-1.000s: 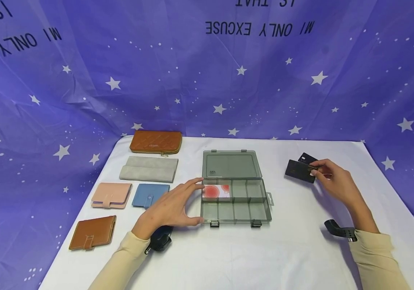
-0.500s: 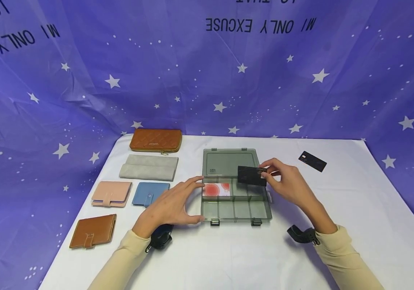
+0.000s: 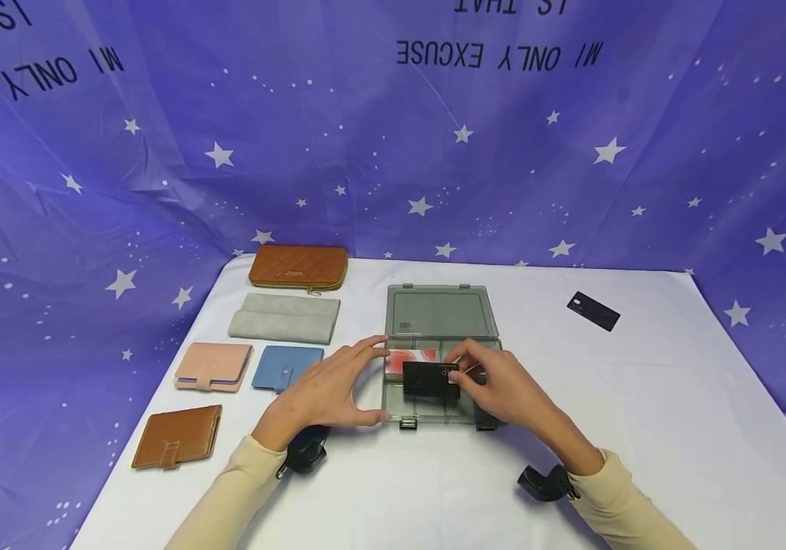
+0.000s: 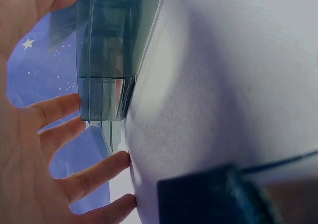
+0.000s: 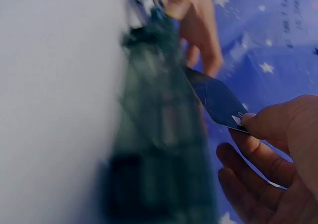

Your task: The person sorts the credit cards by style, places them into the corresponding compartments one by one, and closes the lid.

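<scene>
Right hand [image 3: 502, 386] reaches over the box [image 3: 427, 409], grip pinching a card [image 3: 428, 380] — both were right of it earlier; left hand [image 3: 324, 389] — spread — touches its left side.

I count two brown leather-look wallets [image 3: 298, 267], one pale grey foldover wallet [image 3: 286, 318], one pink strapped wallet [image 3: 212, 362] and one blue snap-strap wallet [image 3: 277, 364]: five in plain view. I also count two flat black cards [image 3: 427, 380], at least one red-and-white card [image 3: 401, 359], one translucent grey-green plastic box [image 3: 439, 312], and my two hands [image 3: 320, 393].

Probably makeshift studio: starry backdrop [image 3: 338, 153], white table [image 3: 674, 397].
</scene>
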A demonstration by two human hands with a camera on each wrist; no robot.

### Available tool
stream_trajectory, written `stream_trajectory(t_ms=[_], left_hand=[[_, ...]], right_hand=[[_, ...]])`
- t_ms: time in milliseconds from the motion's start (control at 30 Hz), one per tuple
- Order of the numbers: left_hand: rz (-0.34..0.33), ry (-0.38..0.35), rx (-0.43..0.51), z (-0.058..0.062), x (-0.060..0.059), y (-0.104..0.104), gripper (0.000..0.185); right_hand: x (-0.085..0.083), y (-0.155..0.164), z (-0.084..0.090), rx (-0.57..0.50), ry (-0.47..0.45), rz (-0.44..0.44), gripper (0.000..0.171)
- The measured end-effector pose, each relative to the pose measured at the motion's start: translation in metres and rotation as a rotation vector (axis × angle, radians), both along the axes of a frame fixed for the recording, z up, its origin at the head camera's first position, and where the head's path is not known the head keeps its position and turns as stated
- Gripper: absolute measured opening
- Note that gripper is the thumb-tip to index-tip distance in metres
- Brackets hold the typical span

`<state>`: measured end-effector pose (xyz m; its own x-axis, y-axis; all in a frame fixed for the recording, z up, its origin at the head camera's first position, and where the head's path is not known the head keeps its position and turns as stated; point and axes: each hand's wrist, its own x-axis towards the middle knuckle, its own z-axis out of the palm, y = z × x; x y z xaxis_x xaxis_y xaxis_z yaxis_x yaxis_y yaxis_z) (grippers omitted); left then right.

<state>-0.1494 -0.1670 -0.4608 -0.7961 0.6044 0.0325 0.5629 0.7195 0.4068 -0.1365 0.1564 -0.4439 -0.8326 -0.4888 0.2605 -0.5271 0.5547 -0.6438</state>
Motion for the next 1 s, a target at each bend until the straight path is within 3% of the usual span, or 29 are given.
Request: stream_trajectory(t_ms=[267, 500, 800, 1000], left_hand=[[0.0, 0.001, 0.007, -0.002, 0.0, 0.0, 0.1], [0.0, -0.003, 0.008, -0.002, 0.0, 0.0, 0.1], [0.001, 0.006, 0.002, -0.001, 0.0, -0.001, 0.098], [0.006, -0.001, 0.008, -0.001, 0.001, 0.0, 0.098]], right_hand=[[0.011, -0.02, -0.015, 0.095, -0.004, 0.029, 0.019], [0.013, -0.023, -0.025, 0.171, 0.11, 0.012, 0.015], [0.018, -0.028, -0.025, 0.376, 0.259, -0.018, 0.024], [0.017, -0.023, -0.019, 0.35, 0.198, -0.008, 0.028]])
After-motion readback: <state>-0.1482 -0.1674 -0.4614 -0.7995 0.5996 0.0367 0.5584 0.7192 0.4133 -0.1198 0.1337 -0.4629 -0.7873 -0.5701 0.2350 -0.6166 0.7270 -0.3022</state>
